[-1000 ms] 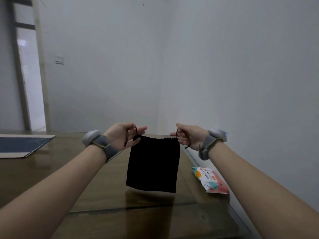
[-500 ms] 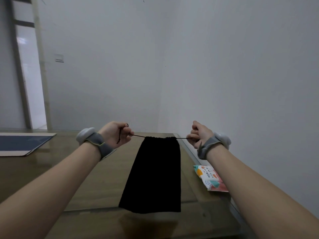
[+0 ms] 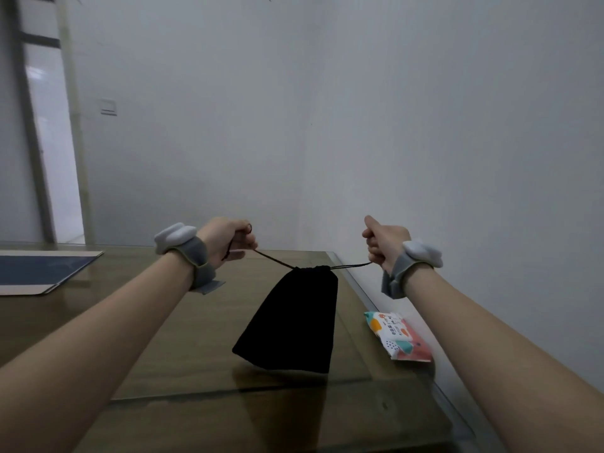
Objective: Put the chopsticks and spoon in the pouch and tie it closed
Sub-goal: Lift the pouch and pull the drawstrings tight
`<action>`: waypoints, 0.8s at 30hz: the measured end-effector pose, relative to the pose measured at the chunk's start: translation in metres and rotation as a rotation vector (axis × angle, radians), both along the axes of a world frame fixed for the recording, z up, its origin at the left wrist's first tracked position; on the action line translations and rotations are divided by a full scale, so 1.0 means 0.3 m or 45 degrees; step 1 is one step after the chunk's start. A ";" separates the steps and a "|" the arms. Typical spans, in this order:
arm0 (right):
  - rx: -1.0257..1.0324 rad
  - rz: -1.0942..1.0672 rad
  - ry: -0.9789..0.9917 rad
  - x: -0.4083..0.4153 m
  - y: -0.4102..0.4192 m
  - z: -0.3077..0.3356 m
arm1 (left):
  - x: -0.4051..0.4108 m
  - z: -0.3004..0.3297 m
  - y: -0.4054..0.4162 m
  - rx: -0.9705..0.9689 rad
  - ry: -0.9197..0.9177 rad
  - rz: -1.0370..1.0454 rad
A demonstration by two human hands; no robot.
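The black pouch (image 3: 294, 317) hangs in the air above the glass-topped table (image 3: 163, 322), its mouth gathered tight. It sits lower than both fists and between them, a little nearer the right one. The left hand (image 3: 225, 240) is clenched around one end of the drawstring (image 3: 273, 260) — the cord runs taut down to the pouch's neck. The right hand (image 3: 384, 241) is fisted on the other end, thumb up, its cord stretched nearly level. The pouch's bottom swings clear of the table. A colourful packet (image 3: 397, 335) lies near the table's right edge — beside the right forearm.
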State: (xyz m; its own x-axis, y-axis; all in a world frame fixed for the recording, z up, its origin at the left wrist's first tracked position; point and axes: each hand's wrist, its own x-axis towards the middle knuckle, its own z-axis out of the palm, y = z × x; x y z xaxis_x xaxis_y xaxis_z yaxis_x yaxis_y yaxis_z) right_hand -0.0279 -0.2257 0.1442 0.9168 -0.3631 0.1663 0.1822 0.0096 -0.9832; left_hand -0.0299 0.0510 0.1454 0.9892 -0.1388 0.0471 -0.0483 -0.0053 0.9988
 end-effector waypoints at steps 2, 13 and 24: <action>0.021 0.207 -0.080 -0.012 0.038 0.023 | -0.016 0.042 -0.027 -0.015 -0.051 -0.064; -0.653 0.883 -0.107 -0.077 0.212 0.106 | -0.075 0.179 -0.193 0.165 -0.361 -0.107; -0.539 0.897 0.005 -0.102 0.165 0.120 | -0.047 0.072 -0.152 0.331 -0.141 -0.495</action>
